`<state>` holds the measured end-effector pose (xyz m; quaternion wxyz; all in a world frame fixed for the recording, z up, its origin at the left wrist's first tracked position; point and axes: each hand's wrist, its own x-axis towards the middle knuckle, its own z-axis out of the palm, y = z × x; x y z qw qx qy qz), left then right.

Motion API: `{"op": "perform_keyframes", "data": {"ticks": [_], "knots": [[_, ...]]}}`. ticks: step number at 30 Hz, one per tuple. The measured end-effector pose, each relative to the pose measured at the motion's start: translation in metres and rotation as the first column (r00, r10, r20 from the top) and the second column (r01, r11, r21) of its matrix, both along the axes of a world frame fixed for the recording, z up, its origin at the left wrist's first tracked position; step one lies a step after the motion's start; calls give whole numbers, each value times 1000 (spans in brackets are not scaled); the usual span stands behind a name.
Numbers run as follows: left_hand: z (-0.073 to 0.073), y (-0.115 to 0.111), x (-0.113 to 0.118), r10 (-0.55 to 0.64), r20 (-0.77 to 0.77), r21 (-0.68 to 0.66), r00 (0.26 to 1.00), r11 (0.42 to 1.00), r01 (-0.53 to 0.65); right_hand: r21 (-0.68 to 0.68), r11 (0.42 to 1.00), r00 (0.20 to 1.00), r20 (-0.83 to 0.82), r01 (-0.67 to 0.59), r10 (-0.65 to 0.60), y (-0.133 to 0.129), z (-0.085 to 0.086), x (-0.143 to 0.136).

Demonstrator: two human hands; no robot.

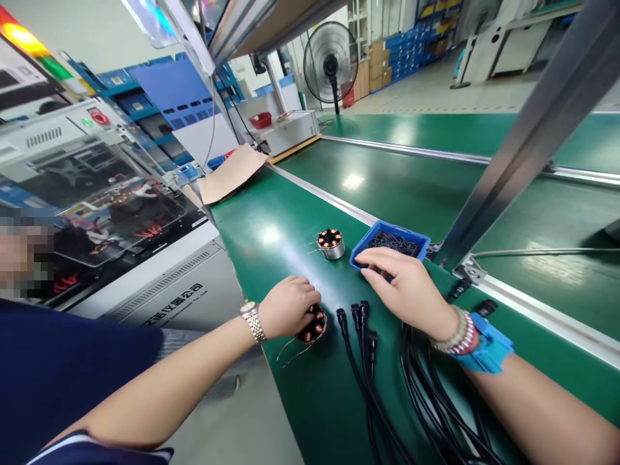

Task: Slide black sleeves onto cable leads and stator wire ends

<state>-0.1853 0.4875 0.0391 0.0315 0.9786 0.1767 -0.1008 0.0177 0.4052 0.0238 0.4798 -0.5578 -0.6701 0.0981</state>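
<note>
My left hand (289, 307), with a metal watch at the wrist, has its fingers closed on a motor stator (317, 328) with copper windings. Thin loose wires trail from the stator toward the table's near edge. A second stator (331, 245), silver-sided, stands upright farther back on the green table. My right hand (407, 290) is over the near side of a blue bin (362, 240) of small dark pieces (394, 244). Its thumb and forefinger are apart, with nothing visible between them; the other fingers are partly hidden.
Black cables with connectors (358, 316) lie between and below my hands. A slanted metal post (513, 142) rises at the right beside an aluminium rail (542, 307). Cardboard (235, 173) lies at the back left. A person (62, 381) is at the left near a machine (194, 278).
</note>
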Motion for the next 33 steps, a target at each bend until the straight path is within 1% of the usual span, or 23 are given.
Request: {"op": "perform_keyframes", "data": {"ticks": [2,3,5,7,9,11,13,15,17,20,23,25,27,28,30,31,33], "knots": [[-5,5,12,-29,22,97,999,995,27,30,999,1000,-21,15,-14,0,5,4],[-6,10,19,-31,57,156,998,988,22,41,999,999,-29,19,-18,0,6,4],[-8,24,34,-13,157,271,987,962,-31,55,998,999,-42,27,-25,1,5,3],[-9,43,49,13,221,328,975,941,-87,62,998,999,-39,27,-24,2,3,1],[-10,63,61,59,210,321,976,939,-126,76,997,999,-24,22,-20,3,1,-1],[-12,84,71,124,161,278,979,946,-165,93,995,1000,-6,21,-21,5,-1,-2],[-13,105,81,151,117,247,982,953,-176,91,995,999,12,28,-29,9,-3,-1],[-13,124,91,157,78,256,985,951,-172,68,997,999,41,28,-30,13,-5,2],[-8,142,105,181,59,274,982,943,-190,18,1000,997,78,23,-24,17,-8,4],[3,164,138,255,104,298,961,914,-275,-88,996,990,142,31,-19,20,-14,8],[9,184,184,307,233,284,923,886,-366,-155,986,975,222,62,-27,21,-20,12],[6,192,217,369,343,215,864,864,-455,-178,980,957,289,87,-32,20,-23,13],[-4,194,248,417,413,150,810,846,-512,-192,975,937,348,113,-41,19,-25,14],[-10,192,261,428,417,125,802,847,-517,-195,973,928,369,125,-45,19,-25,14],[-22,187,279,433,375,74,820,867,-492,-198,969,917,395,145,-56,20,-27,14],[-26,184,284,428,342,47,836,881,-470,-200,968,913,404,153,-61,21,-27,15],[-26,179,286,400,282,4,872,908,-418,-210,964,902,428,165,-61,22,-29,18]]}}
